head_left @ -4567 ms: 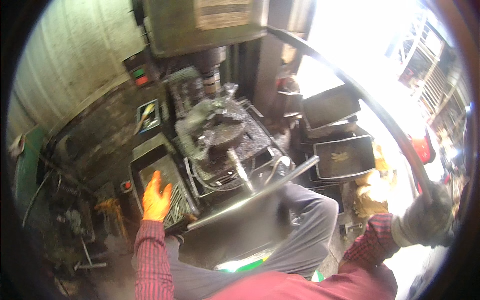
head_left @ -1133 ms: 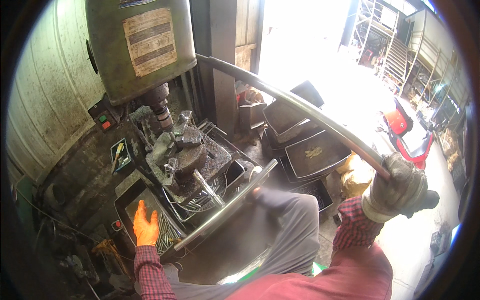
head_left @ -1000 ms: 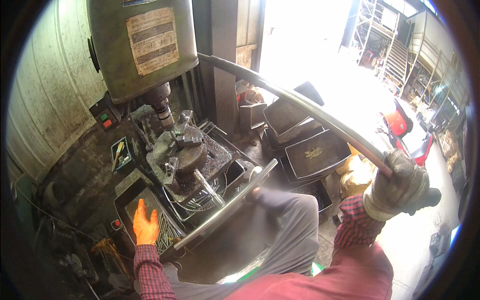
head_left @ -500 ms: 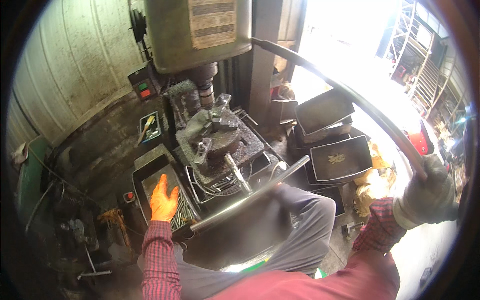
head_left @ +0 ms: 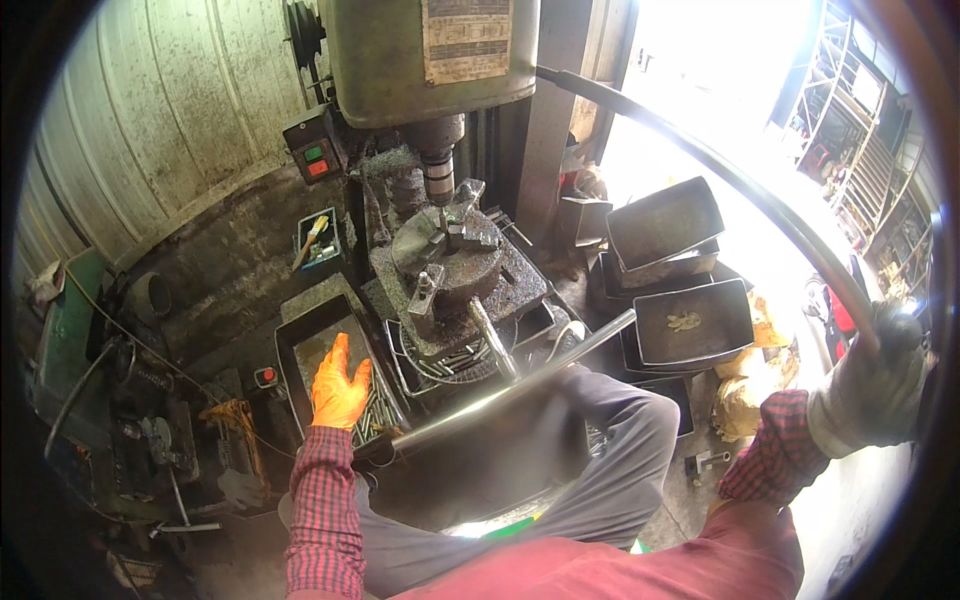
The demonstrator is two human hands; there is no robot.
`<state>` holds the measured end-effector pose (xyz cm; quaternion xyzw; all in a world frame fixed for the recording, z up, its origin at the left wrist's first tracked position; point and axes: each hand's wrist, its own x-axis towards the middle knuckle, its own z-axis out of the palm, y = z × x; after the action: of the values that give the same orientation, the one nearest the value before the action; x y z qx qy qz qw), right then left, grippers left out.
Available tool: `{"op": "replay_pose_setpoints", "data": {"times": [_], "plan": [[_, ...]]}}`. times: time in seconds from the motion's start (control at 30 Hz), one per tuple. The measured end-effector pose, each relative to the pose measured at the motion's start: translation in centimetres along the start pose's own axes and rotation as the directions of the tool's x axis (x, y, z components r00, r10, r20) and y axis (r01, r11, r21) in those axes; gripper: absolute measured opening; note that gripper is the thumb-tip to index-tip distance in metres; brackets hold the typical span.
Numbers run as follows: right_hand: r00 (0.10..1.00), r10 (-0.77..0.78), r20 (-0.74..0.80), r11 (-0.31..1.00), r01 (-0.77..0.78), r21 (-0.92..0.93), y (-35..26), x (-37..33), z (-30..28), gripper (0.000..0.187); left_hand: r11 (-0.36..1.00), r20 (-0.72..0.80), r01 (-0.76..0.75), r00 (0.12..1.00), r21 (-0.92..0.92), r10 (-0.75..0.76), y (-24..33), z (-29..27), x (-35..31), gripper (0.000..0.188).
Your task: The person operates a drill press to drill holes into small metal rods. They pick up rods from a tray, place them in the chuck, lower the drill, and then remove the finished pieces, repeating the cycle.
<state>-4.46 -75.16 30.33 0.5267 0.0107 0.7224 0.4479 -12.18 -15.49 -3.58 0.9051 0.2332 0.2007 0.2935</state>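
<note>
My left hand [head_left: 340, 388], in an orange glove, hovers with fingers stretched and thumb apart over a metal tray [head_left: 287, 352] holding several thin metal rods [head_left: 378, 412]. Nothing shows in its grip. At the far right my right hand [head_left: 868, 388], in a grey glove, is wrapped round the end of a long curved lever [head_left: 740, 165] running from the drill press [head_left: 430, 65]. Below the spindle [head_left: 438, 178] sits a chuck [head_left: 450, 262] with raised jaws. A shaft from the chuck meets a long shiny crossbar [head_left: 520, 378] in front of my lap.
A switch box [head_left: 314, 150] with green and red buttons hangs by the corrugated wall. A small tray with a brush [head_left: 316, 230] lies left of the press. Stacked dark metal trays [head_left: 693, 325] stand to the right. A T-shaped tool [head_left: 185, 525] is at lower left.
The whole view has shifted slightly, moving the scene to the right. My left hand remains over the tray, and my right hand still grips the lever.
</note>
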Motion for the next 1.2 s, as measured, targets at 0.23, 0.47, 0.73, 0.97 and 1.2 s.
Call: {"op": "replay_pose_setpoints", "data": {"times": [0.23, 0.47, 0.73, 0.97, 1.2], "plan": [[0.997, -0.077, -0.011, 0.997, 0.076, -0.024, 0.5, 1.1, 0.7, 0.025, 1.000, 0.003, -0.003, 1.000, 0.018, 0.003, 0.5, -0.4, 0.0, 0.069], [1.000, -0.021, -0.022, 0.976, 0.016, -0.216, 0.2, 1.2, 1.3, 0.025, 1.000, -0.012, -0.019, 1.000, 0.022, 0.019, 0.0, -0.1, 0.0, 0.069], [0.989, 0.129, 0.078, 0.989, -0.133, 0.060, -1.3, 2.2, 1.9, 0.023, 1.000, -0.020, -0.013, 1.000, 0.028, 0.013, -0.6, 0.4, -0.1, 0.071], [0.449, -0.198, 0.871, -0.774, -0.617, 0.142, -12.6, -2.4, 3.5, 0.034, 0.937, 0.020, 0.013, 1.000, -0.349, -0.007, 1.0, -0.1, -1.2, 0.067], [0.035, -0.634, 0.773, -0.569, -0.698, -0.435, -31.4, -10.4, -5.5, 0.062, 0.829, 0.414, -0.560, 0.751, -0.013, 0.514, 8.3, 3.3, -6.4, 0.080]]}}
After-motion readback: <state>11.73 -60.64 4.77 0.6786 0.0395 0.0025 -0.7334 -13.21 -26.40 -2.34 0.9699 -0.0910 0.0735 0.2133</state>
